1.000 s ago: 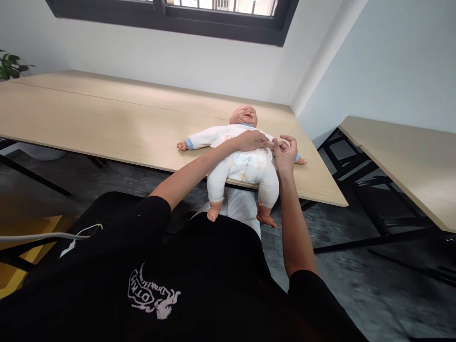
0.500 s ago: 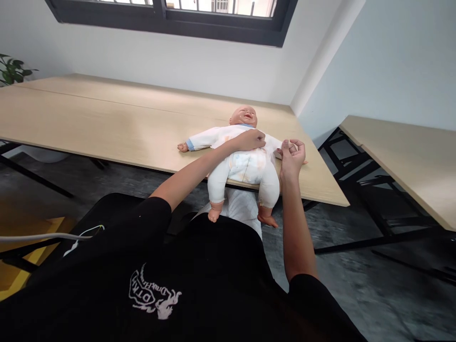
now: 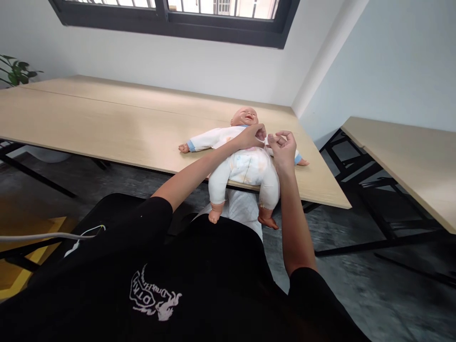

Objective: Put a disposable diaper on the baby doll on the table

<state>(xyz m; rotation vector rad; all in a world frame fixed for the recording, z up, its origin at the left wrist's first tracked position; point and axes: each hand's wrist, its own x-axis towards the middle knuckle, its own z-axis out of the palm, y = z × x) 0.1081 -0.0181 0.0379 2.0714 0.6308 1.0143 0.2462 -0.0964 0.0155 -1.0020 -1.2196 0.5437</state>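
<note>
A baby doll (image 3: 245, 115) lies on its back at the table's front edge, its legs hanging over. It wears a white shirt (image 3: 210, 138) with blue cuffs and a patterned white diaper (image 3: 247, 166). Over the doll's belly, my left hand (image 3: 253, 136) is closed in a pinch on the shirt's front. Close beside it, at the shirt's side, my right hand (image 3: 283, 147) pinches a small white bit of the shirt, perhaps a tie. The fingertips hide its exact form.
The wooden table (image 3: 117, 128) runs along the wall under a window (image 3: 221, 21). A second table (image 3: 402, 152) stands to the right across a gap. At the left are a plant (image 3: 19, 71), a black chair (image 3: 117, 206) and a pale cable (image 3: 46, 236).
My right hand has moved left, close to my left hand, uncovering the doll's cuff and hand on that side. My left hand has shifted slightly up. The doll lies as before.
</note>
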